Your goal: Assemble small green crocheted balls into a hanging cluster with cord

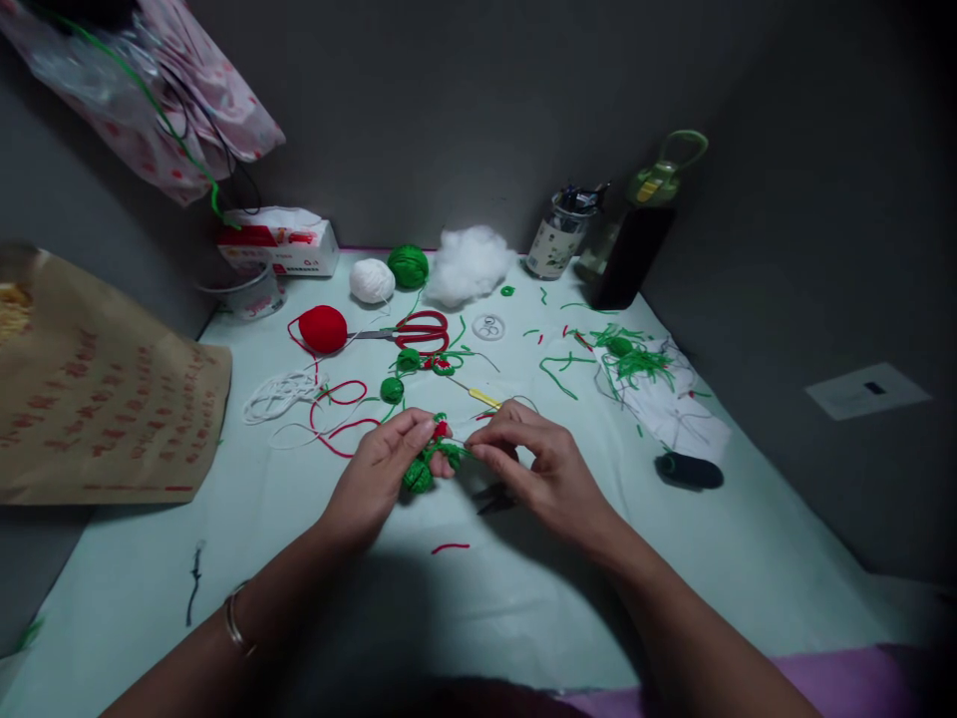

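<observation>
My left hand is closed on a small green and red crocheted piece, with a green crocheted ball hanging below the fingers. Close to its right side, my right hand pinches what looks like a thin needle between thumb and forefinger, its tip at the piece. Just beyond the hands lies a crochet hook with a yellow handle. Another green and red crocheted piece rests behind it, near two small green balls. Something dark, partly hidden, lies under my right hand.
Red-handled scissors lie beside a red yarn ball. White yarn, a white ball, a green ball and stuffing sit behind. Green scraps lie right; a paper bag stands left, a bottle back right.
</observation>
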{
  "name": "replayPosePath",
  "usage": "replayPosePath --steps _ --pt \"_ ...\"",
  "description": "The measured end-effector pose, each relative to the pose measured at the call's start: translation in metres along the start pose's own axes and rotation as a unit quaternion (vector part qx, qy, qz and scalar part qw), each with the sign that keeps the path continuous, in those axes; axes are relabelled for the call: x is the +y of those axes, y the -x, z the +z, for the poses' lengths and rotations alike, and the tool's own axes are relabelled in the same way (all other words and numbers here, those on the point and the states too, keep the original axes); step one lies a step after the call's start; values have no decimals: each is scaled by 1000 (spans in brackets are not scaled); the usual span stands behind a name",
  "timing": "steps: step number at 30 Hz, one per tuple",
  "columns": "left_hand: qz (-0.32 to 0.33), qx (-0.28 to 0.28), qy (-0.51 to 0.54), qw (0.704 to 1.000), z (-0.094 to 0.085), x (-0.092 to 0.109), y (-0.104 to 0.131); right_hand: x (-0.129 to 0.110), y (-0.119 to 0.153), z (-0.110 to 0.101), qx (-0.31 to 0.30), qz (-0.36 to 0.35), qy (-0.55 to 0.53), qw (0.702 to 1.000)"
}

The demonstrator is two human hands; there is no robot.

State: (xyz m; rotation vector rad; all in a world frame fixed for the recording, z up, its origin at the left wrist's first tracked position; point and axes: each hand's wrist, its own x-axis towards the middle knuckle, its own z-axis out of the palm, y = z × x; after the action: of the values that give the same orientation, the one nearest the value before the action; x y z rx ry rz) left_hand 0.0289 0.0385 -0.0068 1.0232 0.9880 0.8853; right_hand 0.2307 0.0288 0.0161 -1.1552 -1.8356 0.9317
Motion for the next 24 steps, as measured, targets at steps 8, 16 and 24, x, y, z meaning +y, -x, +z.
replayPosePath --steps 8,16,24 --pt "-15 -72 82 994 1 -4 -2 -4 -3 2 -5 17 -64 998" --pt "-54 -71 111 990 3 -2 0 3 -3 11 50 33 -61 996" --pt "-36 -26 26 999 6 -8 -1 10 4 23 78 -110 102 986"
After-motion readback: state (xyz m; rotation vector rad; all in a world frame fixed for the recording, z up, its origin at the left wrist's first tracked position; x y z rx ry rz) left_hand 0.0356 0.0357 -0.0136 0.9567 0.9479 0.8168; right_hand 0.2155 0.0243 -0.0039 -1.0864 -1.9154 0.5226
